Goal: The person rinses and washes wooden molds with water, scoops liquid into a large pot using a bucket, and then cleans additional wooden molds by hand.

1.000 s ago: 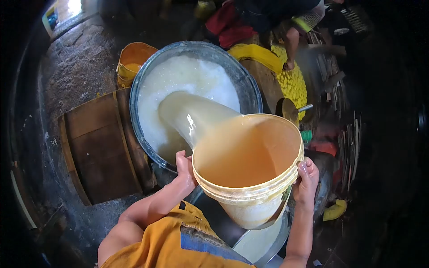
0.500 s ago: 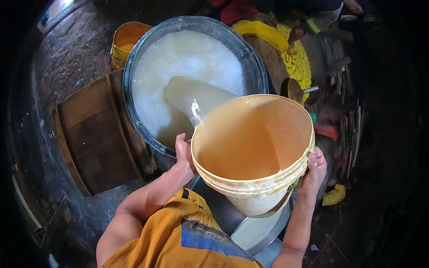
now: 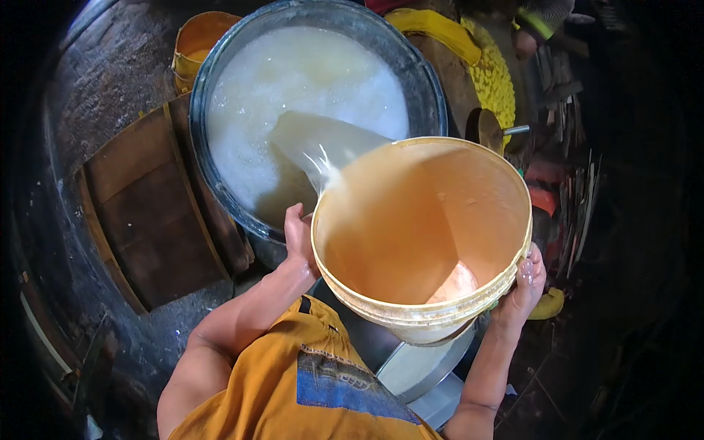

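A large cream plastic bucket (image 3: 352, 304) is tilted forward between my two hands. My left hand (image 3: 298, 238) is at its left side near the rim, thumb up and the other fingers mostly hidden. On the right, my right hand (image 3: 524, 287) grips the bucket's side below the rim. Cloudy liquid (image 3: 323, 143) streams over the far lip into a big dark blue tub (image 3: 202, 139). Whitish foam (image 3: 345, 73) covers much of the liquid in the tub. Part of the bucket's bottom shows inside.
A brown slatted wooden piece (image 3: 147, 213) lies left of the tub, with an orange-yellow bucket (image 3: 198, 51) behind it. Yellow pieces (image 3: 491, 81) lie at the upper right, near another person's hand (image 3: 525, 44). A round metal vessel (image 3: 433, 367) stands below my bucket.
The bucket has tipped further, showing more of its inside and bottom. Liquid keeps pouring into the tub. The other person's hand at the top right has moved.
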The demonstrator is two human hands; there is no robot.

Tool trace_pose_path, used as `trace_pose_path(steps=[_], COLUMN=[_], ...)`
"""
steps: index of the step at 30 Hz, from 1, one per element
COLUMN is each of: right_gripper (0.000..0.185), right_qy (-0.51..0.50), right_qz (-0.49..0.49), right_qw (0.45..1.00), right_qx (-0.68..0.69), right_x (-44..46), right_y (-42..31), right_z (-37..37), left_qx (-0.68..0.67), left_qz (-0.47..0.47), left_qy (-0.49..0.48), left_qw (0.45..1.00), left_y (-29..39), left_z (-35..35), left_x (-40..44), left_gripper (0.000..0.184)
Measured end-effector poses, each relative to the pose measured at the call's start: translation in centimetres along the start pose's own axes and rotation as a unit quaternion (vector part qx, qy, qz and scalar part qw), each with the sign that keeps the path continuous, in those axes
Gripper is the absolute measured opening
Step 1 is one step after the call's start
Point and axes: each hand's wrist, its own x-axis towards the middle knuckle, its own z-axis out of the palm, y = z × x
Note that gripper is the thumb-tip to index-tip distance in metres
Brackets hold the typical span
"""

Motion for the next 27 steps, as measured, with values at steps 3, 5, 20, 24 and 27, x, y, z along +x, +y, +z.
trace_pose_path(steps=[3, 5, 20, 24, 27], right_gripper=[0.035, 0.039, 0.067, 0.074, 0.074], right_qy=[0.006, 0.012, 0.070, 0.103, 0.121], right_qz=[0.000, -0.001, -0.013, -0.006, -0.003], right_qw=[1.000, 1.000, 0.989, 0.982, 0.978], right_qx=[-0.007, -0.010, -0.129, -0.160, -0.167], right_x=[-0.1, -0.1, -0.4, -0.2, -0.3], right_y=[0.0, -0.1, -0.6, -1.0, -0.9], right_z=[-0.1, 0.1, 1.8, 3.0, 3.3], left_qx=[-0.006, -0.007, -0.026, -0.044, -0.038], left_qz=[-0.004, -0.009, -0.039, -0.043, -0.040], left_qy=[-0.026, -0.032, -0.066, -0.081, -0.063], left_qw=[1.000, 0.999, 0.997, 0.995, 0.996], left_y=[0.0, 0.0, 0.3, 0.3, 0.5], left_z=[-0.3, -0.1, -0.4, -0.2, 1.0], left_x=[0.3, 0.2, 0.6, 0.6, 0.4], left_gripper=[0.068, 0.068, 0.066, 0.064, 0.069])
